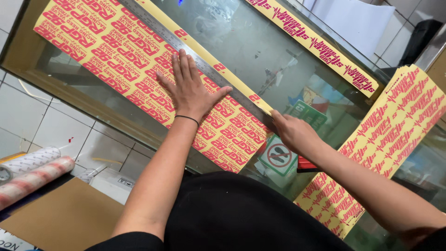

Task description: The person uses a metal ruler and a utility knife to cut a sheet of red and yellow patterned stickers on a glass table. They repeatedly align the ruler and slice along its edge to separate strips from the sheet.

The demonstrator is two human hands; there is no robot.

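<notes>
A yellow sticker sheet covered with red printing lies on a glass tabletop. A long metal ruler runs diagonally along its right edge. My left hand presses flat on the sheet, fingers spread, fingertips and thumb reaching the ruler. It wears a thin black band at the wrist. My right hand sits at the ruler's near end with its fingers curled against the edge. What lies inside those fingers is hidden.
A second yellow printed sheet lies at the right, and a narrow yellow strip along the far side. Two wrapped rolls and brown cardboard sit low at the left. Signs and objects show beneath the glass.
</notes>
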